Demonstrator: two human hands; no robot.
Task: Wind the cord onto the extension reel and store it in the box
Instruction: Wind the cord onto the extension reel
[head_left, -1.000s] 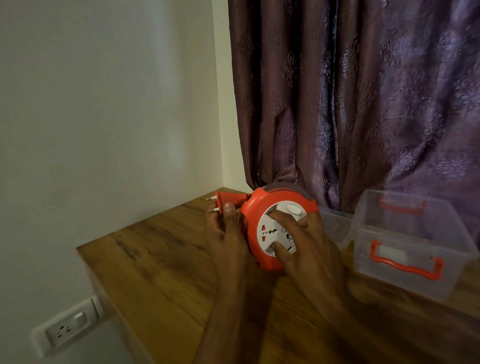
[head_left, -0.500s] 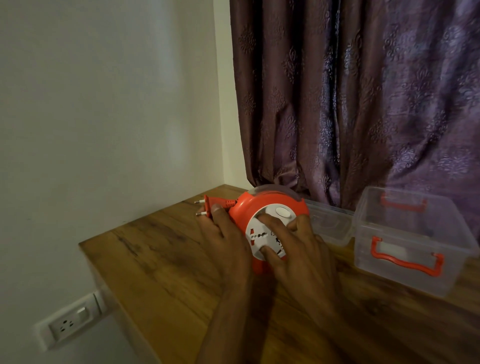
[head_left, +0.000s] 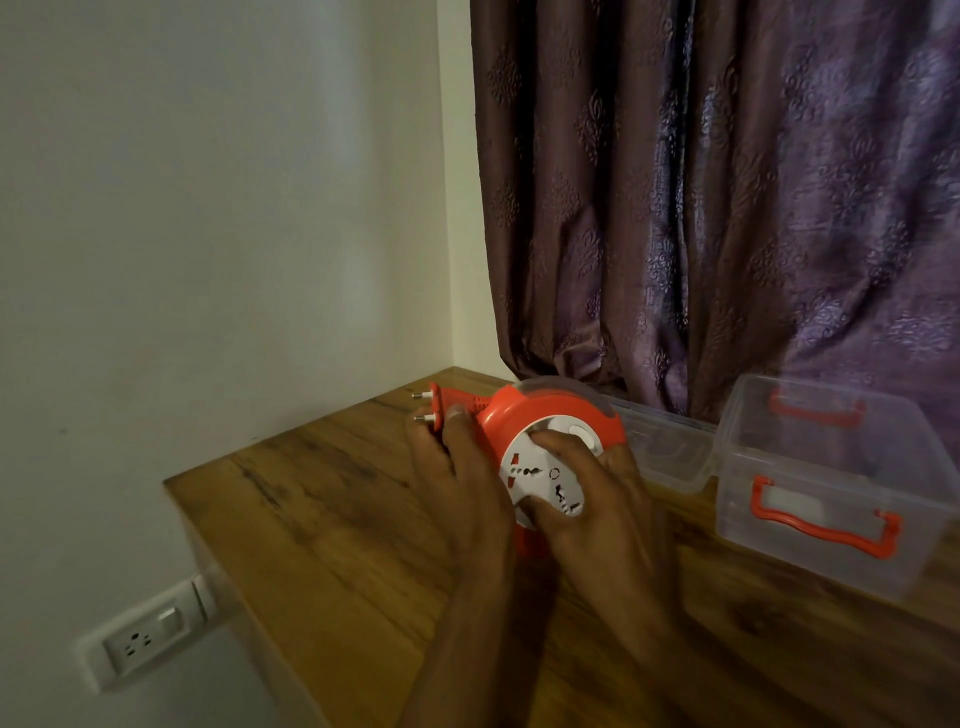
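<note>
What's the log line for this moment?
stage: winding | left hand: on plug | right hand: on reel | box: open

reel (head_left: 540, 467): orange, white socket face, on edge, centre | plug (head_left: 441, 408): at its left, pins pointing left | box (head_left: 831, 483): clear, seemingly lidless, right of reel

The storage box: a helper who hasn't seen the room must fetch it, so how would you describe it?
On the wooden table, find the purple curtain at the back. Right of the orange extension reel stand clear tubs; the storage box is the taller one, with orange handles.
</note>
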